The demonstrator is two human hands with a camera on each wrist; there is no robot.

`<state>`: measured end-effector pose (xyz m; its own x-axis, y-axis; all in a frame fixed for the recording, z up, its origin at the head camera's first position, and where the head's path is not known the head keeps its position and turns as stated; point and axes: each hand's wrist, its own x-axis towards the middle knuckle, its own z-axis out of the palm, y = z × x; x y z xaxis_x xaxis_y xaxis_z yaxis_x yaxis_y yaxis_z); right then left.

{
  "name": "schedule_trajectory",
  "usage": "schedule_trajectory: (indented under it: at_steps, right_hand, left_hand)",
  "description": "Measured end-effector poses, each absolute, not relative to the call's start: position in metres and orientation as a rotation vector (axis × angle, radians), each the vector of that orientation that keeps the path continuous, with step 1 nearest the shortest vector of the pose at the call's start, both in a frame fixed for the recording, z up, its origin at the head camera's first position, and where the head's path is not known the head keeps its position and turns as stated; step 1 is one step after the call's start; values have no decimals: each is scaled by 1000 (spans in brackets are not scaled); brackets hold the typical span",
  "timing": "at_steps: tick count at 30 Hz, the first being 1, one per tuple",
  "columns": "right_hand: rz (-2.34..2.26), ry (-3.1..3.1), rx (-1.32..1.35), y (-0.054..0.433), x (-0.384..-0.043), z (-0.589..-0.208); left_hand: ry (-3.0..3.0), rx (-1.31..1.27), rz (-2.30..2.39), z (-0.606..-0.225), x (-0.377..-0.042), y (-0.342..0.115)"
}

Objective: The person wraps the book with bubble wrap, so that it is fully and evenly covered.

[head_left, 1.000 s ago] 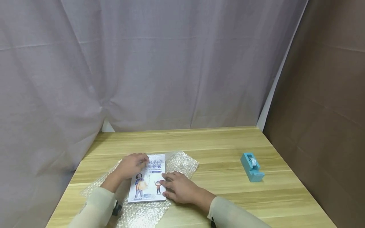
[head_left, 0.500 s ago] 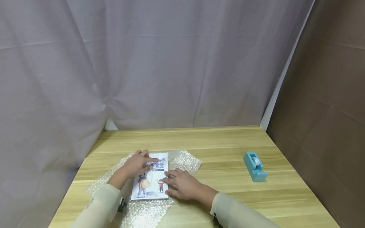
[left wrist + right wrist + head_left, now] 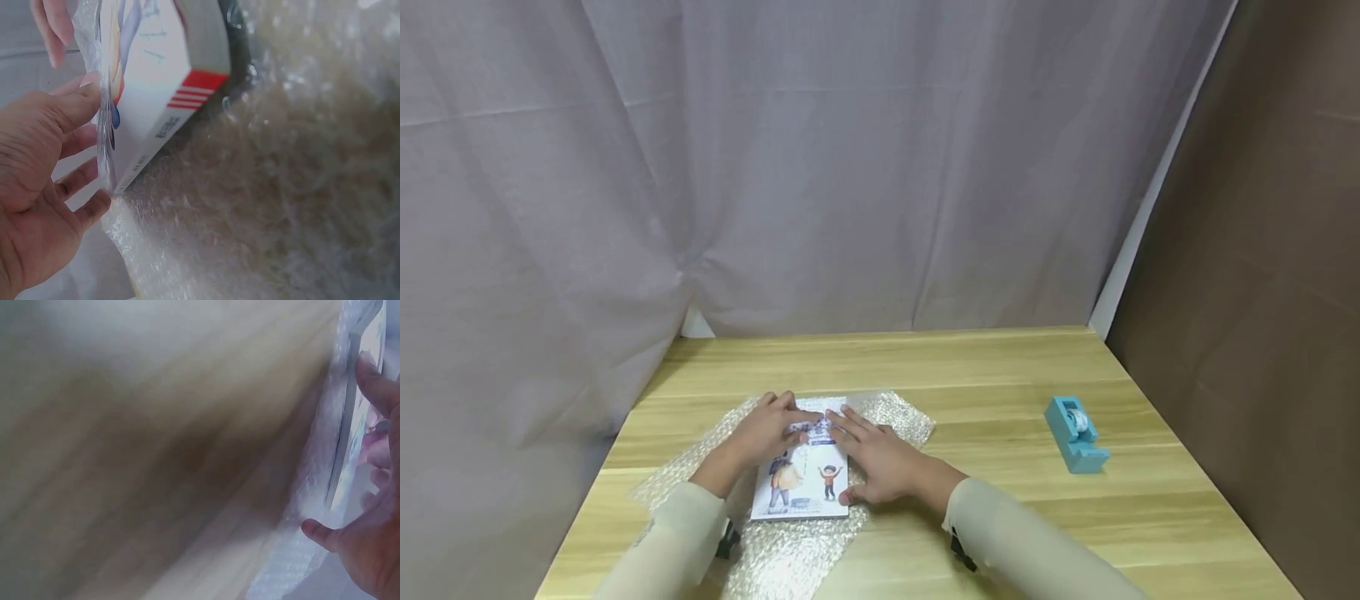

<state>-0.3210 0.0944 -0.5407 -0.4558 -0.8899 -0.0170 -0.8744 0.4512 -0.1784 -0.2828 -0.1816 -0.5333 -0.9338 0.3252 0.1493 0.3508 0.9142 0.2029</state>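
Note:
A book (image 3: 805,487) with a white illustrated cover lies face up on a sheet of bubble wrap (image 3: 790,554), which spreads out at an angle beneath it. My left hand (image 3: 763,433) rests over the book's upper left part, with the index finger stretched across the cover. In the left wrist view, clear wrap shows between those fingers and the cover, beside the spine (image 3: 162,125) with its red stripes. My right hand (image 3: 880,462) lies over the right edge, fingers spread towards the title and thumb lower down by the edge. Part of the title is hidden.
A light blue tape dispenser (image 3: 1075,442) with a roll of tape stands on the wooden table (image 3: 970,400), to the right. A grey curtain (image 3: 820,208) hangs behind the table, and a brown panel (image 3: 1262,317) borders its right side.
My left hand has come further over the cover, its index finger now extended. My right hand has slid up the book's right edge, its fingers reaching onto the cover near the title.

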Motion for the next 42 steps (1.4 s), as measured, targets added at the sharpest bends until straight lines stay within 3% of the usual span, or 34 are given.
schedule_trajectory:
  at_steps: [24,42]
  right_hand:
    - [-174,2502,-1566,85,-323,-545]
    - [-175,2508,-1575,85,-325,-539]
  left_hand:
    - [-2974,-457,-495,-543,-274,-187]
    - [-2939,-619,-517,-533,-253,-194]
